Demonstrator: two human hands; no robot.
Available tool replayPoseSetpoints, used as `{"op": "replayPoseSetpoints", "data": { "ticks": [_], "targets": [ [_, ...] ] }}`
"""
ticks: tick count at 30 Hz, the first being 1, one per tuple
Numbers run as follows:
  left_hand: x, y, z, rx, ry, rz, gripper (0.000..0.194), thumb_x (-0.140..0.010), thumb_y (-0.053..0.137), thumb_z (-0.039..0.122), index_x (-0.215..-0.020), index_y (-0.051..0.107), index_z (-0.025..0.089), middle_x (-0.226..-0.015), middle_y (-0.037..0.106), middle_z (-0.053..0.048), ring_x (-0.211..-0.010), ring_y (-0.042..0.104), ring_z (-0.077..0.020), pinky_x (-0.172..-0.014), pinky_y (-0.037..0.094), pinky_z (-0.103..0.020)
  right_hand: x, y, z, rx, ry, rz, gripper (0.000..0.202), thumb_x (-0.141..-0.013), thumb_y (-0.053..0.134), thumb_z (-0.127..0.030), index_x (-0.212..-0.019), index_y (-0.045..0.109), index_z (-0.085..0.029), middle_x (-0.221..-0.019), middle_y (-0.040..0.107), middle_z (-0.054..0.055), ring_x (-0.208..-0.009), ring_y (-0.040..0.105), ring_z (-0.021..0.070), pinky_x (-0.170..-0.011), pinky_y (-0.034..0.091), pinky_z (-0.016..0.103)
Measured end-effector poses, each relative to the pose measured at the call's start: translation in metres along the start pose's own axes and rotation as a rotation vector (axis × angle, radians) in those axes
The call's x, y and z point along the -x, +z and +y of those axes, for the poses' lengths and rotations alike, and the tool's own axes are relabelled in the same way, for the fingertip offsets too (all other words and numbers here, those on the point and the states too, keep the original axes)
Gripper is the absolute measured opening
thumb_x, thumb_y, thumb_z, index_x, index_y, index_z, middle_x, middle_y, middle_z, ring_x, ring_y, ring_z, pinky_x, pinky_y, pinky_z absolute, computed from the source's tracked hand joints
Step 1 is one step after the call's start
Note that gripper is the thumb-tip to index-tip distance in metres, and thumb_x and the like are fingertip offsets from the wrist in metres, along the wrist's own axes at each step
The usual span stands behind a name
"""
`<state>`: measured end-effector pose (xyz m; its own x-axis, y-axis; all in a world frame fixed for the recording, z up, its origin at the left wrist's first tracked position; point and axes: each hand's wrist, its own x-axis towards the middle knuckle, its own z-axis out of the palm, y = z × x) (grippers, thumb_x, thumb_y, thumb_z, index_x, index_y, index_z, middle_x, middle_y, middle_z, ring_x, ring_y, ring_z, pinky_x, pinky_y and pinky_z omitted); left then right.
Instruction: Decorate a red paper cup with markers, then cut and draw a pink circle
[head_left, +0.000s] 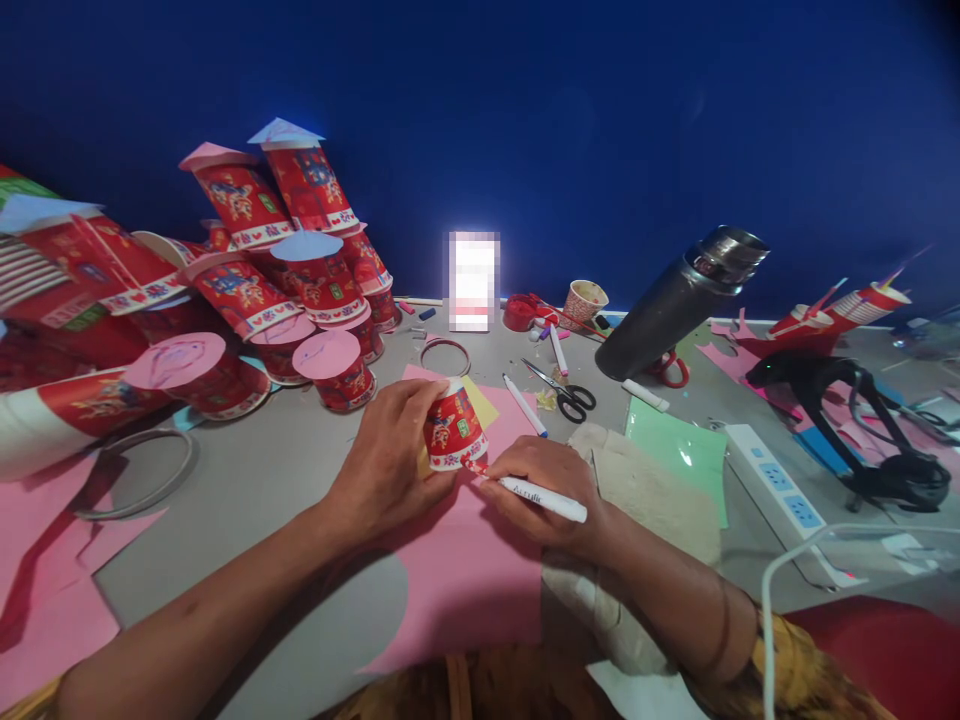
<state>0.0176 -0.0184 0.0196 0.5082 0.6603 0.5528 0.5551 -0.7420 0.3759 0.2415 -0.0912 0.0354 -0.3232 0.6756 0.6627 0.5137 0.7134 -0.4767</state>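
Near edge: patterned sleeve (795, 660) at right, white cable (766, 620) looping down past it. Pink paper (472, 610) lies under both hands, a round bite missing from its near left side. Pale cloth (660, 490) spreads just right of the paper, partly beneath the right forearm. Left hand (390, 450) closed round the left side of a red paper cup (455, 428), thumb low, fingers by the base; cup sits mid-scene above the pink paper, wide rim toward the near side, slightly tilted. Right hand (544, 490) pinches a white marker (544, 497) near its red tip, fingers bunched tight; tip at the cup's rim, actual contact too small to tell. Power strip (780, 500) at right, black frame (847, 430) just beyond it. Green sheet (679, 450) left of the strip. Farther, a second marker (525, 405) with blue end lies on the pink paper, black scissors (570, 397) open beside it. Left side: many decorated cups (322, 285) stacked rim-down, some with paper tops. Far right of centre, dark bottle (675, 310) leans in view. Far centre, bright blurred rectangle (472, 285) before the blue wall (480, 120).
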Motion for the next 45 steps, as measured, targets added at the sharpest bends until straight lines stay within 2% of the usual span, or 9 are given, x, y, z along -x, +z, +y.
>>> {"op": "replayPoseSetpoints", "data": {
  "ticks": [18,22,25,28,32,40,45],
  "targets": [
    [-0.001,-0.002,0.002,-0.007,0.028,0.011,0.082,-0.079,0.081,0.027,-0.151,0.041,0.019,-0.138,0.058,-0.020,-0.128,0.058,-0.0386,-0.109,0.052,-0.055,-0.003,-0.001,-0.002,0.014,0.028,0.007,0.007,-0.102,0.065,-0.025,-0.097,0.069,-0.022,-0.077,0.076,0.002,-0.067,0.070,0.0161,-0.065,0.051,0.028],
    [-0.001,-0.002,0.001,0.036,0.023,0.016,0.079,-0.083,0.080,0.030,-0.151,0.040,0.022,-0.139,0.059,-0.019,-0.130,0.059,-0.0384,-0.110,0.052,-0.056,-0.005,-0.004,-0.001,0.035,0.029,0.064,0.008,-0.100,0.066,-0.022,-0.093,0.069,-0.021,-0.076,0.077,0.002,-0.065,0.071,0.0151,-0.063,0.052,0.027],
    [-0.001,-0.001,-0.003,0.116,-0.030,-0.001,0.080,-0.083,0.076,0.026,-0.153,0.037,0.024,-0.145,0.057,-0.018,-0.136,0.059,-0.0389,-0.114,0.051,-0.058,-0.007,-0.008,0.000,0.049,0.063,0.130,0.008,-0.098,0.068,-0.020,-0.090,0.069,-0.022,-0.076,0.078,0.002,-0.065,0.071,0.0151,-0.062,0.053,0.026],
    [-0.002,0.001,-0.008,0.182,-0.144,-0.034,0.084,-0.080,0.075,0.024,-0.155,0.035,0.024,-0.153,0.054,-0.018,-0.144,0.056,-0.0396,-0.118,0.049,-0.059,-0.008,-0.012,0.004,0.044,0.103,0.198,0.007,-0.097,0.069,-0.020,-0.090,0.069,-0.022,-0.077,0.077,0.002,-0.065,0.071,0.0155,-0.062,0.054,0.027],
    [-0.005,0.004,-0.011,0.218,-0.223,-0.057,0.077,-0.082,0.078,0.029,-0.150,0.042,0.025,-0.151,0.058,-0.016,-0.141,0.059,-0.0383,-0.116,0.053,-0.056,-0.009,-0.014,0.010,0.016,0.155,0.243,0.008,-0.098,0.067,-0.021,-0.092,0.070,-0.022,-0.079,0.078,0.002,-0.066,0.072,0.0164,-0.063,0.055,0.028],
    [-0.004,0.005,-0.012,0.271,-0.235,-0.087,0.081,-0.080,0.080,0.026,-0.151,0.042,0.023,-0.153,0.057,-0.018,-0.143,0.058,-0.0378,-0.119,0.049,-0.059,-0.006,-0.010,0.010,-0.012,0.064,0.136,0.009,-0.101,0.065,-0.026,-0.098,0.072,-0.021,-0.085,0.080,0.005,-0.074,0.074,0.0173,-0.069,0.059,0.029],
    [-0.003,0.004,-0.012,0.261,-0.225,-0.091,0.083,-0.075,0.076,0.017,-0.151,0.042,0.023,-0.150,0.059,-0.017,-0.141,0.060,-0.0374,-0.118,0.050,-0.059,-0.006,-0.009,0.010,-0.006,0.087,0.129,0.012,-0.103,0.064,-0.026,-0.096,0.072,-0.021,-0.082,0.078,0.004,-0.073,0.073,0.0172,-0.068,0.058,0.029]
  ]
}}
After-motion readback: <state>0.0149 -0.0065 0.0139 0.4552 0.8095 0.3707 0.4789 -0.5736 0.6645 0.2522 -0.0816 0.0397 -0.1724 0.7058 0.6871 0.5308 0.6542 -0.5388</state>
